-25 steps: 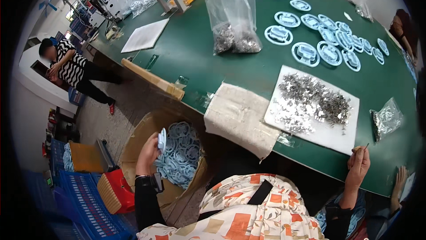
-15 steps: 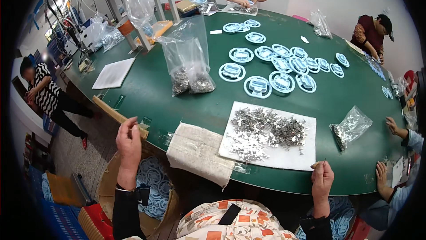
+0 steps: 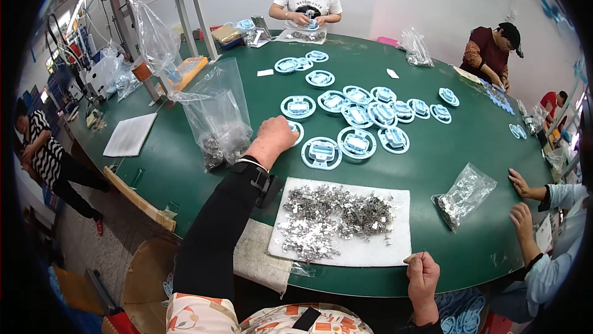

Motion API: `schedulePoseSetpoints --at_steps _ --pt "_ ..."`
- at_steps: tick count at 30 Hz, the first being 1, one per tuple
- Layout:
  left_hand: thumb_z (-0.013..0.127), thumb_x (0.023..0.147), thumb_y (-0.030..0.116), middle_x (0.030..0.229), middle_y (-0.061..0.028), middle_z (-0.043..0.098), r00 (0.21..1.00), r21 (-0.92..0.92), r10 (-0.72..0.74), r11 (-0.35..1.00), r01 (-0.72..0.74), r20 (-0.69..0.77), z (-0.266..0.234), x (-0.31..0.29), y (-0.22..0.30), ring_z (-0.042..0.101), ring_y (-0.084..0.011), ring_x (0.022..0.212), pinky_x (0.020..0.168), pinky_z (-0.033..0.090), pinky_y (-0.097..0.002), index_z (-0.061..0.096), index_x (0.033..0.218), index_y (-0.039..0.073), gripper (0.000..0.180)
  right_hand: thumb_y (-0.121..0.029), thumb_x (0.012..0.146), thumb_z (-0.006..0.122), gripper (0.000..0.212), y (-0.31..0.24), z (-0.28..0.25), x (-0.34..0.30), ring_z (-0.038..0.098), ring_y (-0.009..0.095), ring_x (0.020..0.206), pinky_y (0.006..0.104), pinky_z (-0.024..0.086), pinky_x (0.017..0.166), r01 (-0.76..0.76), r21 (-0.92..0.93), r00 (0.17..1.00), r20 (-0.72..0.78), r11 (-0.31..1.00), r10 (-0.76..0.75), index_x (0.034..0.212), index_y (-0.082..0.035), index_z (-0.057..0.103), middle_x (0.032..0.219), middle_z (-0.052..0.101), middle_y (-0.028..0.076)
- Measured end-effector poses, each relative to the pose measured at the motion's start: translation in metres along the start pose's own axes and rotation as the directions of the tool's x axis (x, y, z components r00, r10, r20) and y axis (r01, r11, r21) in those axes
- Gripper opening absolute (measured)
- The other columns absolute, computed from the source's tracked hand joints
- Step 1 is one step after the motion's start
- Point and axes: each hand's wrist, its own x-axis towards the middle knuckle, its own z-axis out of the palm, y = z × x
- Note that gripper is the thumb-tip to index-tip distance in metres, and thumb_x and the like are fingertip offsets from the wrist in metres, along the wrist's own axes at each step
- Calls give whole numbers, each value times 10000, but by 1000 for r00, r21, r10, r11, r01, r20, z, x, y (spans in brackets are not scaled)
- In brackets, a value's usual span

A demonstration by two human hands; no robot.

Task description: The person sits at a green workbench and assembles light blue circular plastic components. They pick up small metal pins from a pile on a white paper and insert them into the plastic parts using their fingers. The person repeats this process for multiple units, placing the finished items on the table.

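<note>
My left hand [image 3: 273, 139] reaches over the green table, fingers curled at the edge of a light-blue oval plastic part [image 3: 298, 131], which it partly hides. At the white pad's near right corner, my right hand [image 3: 424, 277] is closed in a pinch. A thin sliver shows at its fingertips, too small to name. Small silvery metal clips [image 3: 338, 219] lie heaped on the white pad [image 3: 400, 244]. More light-blue oval parts [image 3: 357, 143] are spread beyond it, several with raised centre pieces.
Clear plastic bags of metal pieces stand beside my left forearm [image 3: 216, 111] and lie at right [image 3: 463, 197]. A cloth [image 3: 262, 260] hangs over the near edge. Co-workers sit at the far side and right; another person's hands [image 3: 522, 210] rest at the right edge.
My left hand has moved from beside the table's near edge, forward and right to the light-blue parts. My right hand stays pinched near the pad's corner. The view has shifted.
</note>
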Motion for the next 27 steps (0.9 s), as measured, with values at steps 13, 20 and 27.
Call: schedulePoseSetpoints --at_steps 13,20,27 --pt "799 772 259 1219 -199 692 793 -129 492 816 -564 -359 -55 -105 39 620 -360 1173 995 513 -438 523 1433 5 760 -223 1116 477 337 -13 -2 -2 447 35 561 228 360 516 13 142 999 27 990 -17 1077 51 670 644 499 -43" --pt "856 682 118 1251 -131 680 541 -250 754 480 -841 -372 -56 -234 86 608 -338 1152 1024 494 -413 526 1444 28 835 -200 1057 589 366 -61 23 3 548 69 725 220 446 604 -42 342 982 186 939 -25 1313 61 594 936 653 38" --pt "864 712 187 1339 -101 624 450 -386 838 323 -864 -307 -1 -310 89 584 -358 1216 1081 456 -452 557 1427 69 787 -216 1029 647 307 -49 12 -22 528 5 666 163 427 539 -398 395 895 364 828 256 1254 -8 622 919 657 -10"
